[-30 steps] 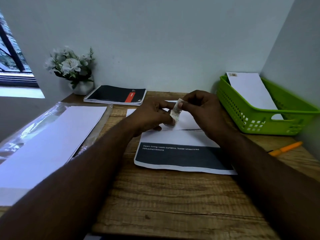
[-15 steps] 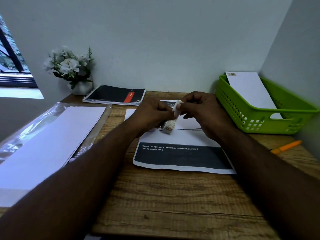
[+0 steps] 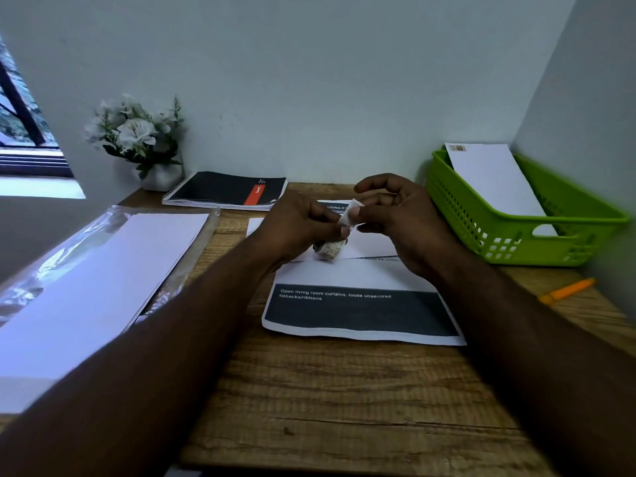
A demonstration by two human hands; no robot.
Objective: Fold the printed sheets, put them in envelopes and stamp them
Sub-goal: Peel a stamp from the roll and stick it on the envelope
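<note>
We are pinching a stamp (image 3: 351, 215) between left hand (image 3: 303, 228) and right hand (image 3: 395, 215) above the envelope (image 3: 371, 244); one stamped envelope (image 3: 495, 180) is lying in the basket (image 3: 516, 235), printed sheet (image 3: 361, 311) unfolded on table (image 3: 344, 407).

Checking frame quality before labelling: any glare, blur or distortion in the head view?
Head view: bright glare on the plastic sleeve at left; green basket smeared at its right edge; wide-angle bends the wall corner; arms dark and underexposed; stamp pinched by left hand and right hand reasonably sharp.
</note>
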